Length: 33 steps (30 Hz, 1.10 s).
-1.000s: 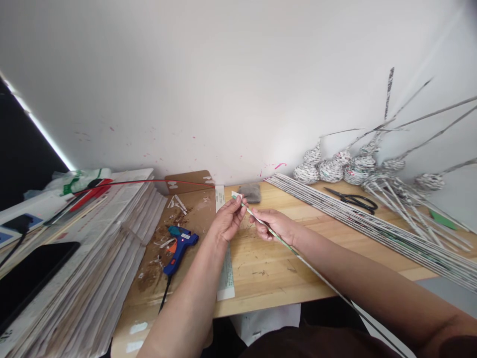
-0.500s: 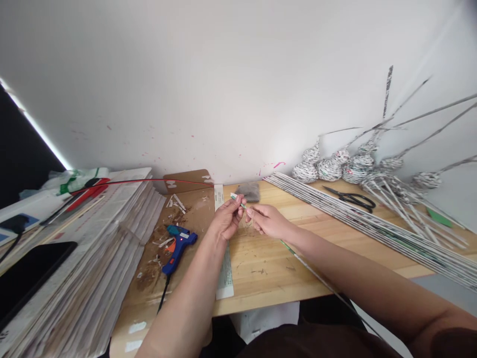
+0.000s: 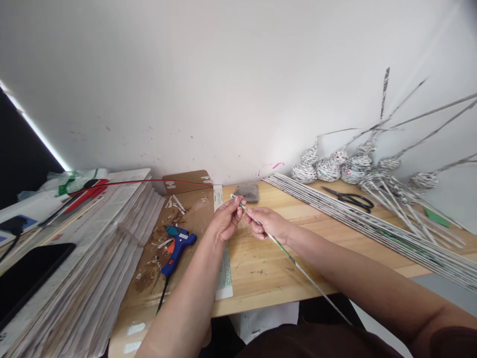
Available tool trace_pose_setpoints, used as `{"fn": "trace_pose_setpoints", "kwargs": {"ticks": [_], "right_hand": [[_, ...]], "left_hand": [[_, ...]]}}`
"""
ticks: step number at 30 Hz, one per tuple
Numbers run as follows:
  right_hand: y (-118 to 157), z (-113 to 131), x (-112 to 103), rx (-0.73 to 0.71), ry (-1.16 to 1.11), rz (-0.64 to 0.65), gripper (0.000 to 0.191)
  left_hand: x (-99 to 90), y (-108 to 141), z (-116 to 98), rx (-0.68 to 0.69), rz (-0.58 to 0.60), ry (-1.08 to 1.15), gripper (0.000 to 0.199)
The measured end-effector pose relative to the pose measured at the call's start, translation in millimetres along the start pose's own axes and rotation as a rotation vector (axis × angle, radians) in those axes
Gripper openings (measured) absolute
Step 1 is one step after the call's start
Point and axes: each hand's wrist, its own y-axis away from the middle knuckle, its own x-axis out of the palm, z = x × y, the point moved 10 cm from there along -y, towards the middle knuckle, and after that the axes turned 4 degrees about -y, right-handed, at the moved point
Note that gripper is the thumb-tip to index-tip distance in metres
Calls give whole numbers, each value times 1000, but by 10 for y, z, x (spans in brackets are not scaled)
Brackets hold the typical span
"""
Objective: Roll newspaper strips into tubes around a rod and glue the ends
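My left hand (image 3: 228, 218) pinches the tip of a thin rolled paper tube (image 3: 305, 274), green and white near that end. Just to the right, my right hand (image 3: 269, 223) closes its fingers round the same tube. From there the tube slants down toward my lap at the lower right. Under my left wrist lies a printed paper strip (image 3: 224, 278), flat on the wooden table (image 3: 261, 293). Behind my fingers is a small grey pad (image 3: 248, 192). The part of the tube inside my fingers is mostly hidden.
At left, a blue glue gun (image 3: 179, 248) lies on stained cardboard (image 3: 149, 298), beside a newspaper stack (image 3: 108, 273) bearing a phone (image 3: 35, 278). At right are a bundle of paper tubes (image 3: 335, 214), black scissors (image 3: 352, 199) and several woven paper gourd shapes (image 3: 328, 170).
The tube's lower stretch has swung, so more of its green section shows below my right hand. Both hands stay closed on it in nearly the same place.
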Motion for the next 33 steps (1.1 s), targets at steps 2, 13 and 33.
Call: {"fn": "trace_pose_setpoints", "kwargs": {"ticks": [2, 13, 33], "right_hand": [[8, -62, 108, 81, -152, 98, 36], [-11, -76, 216, 107, -188, 202, 33], [-54, -151, 177, 84, -229, 130, 33]], "left_hand": [[6, 2, 11, -10, 11, 7, 4], [17, -14, 18, -13, 44, -8, 8], [-24, -38, 34, -23, 23, -35, 9]]}}
